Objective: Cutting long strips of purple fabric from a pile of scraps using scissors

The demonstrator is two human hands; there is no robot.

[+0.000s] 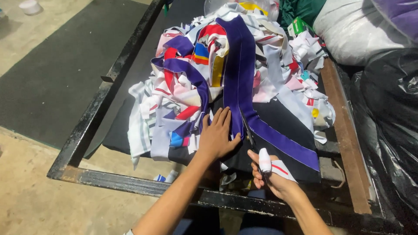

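Purple fabric strip (238, 82), a long band with pale stitched edges, ran from the top of the scrap heap (226, 56) down between the two hands and on to the lower right, lying over black cloth (278, 117). Judged by its drape and folds, the strip was light, limp and easily shifted; it would best be held flat close beside the cut line, or pinched at an edge, since it offered no stiffness of its own. Left of the hands, the black metal frame (93, 113) of the work surface bordered a dark floor mat (52, 74). The left hand (216, 138) lay palm down, fingers together and extended away from the body, pressing the cloth at the strip's left edge; its forearm rose from the lower left. Just right of it, dark scissors (249, 132) pointed up along the strip, blades apparently at its edge; how wide they stood could not be told. The right hand (269, 173) was closed around the scissor handles, one finger wrapped in a white bandage (264, 161), wrist bent inward. Farther right stood a wooden rail (344, 130) and black plastic bags (392, 130).
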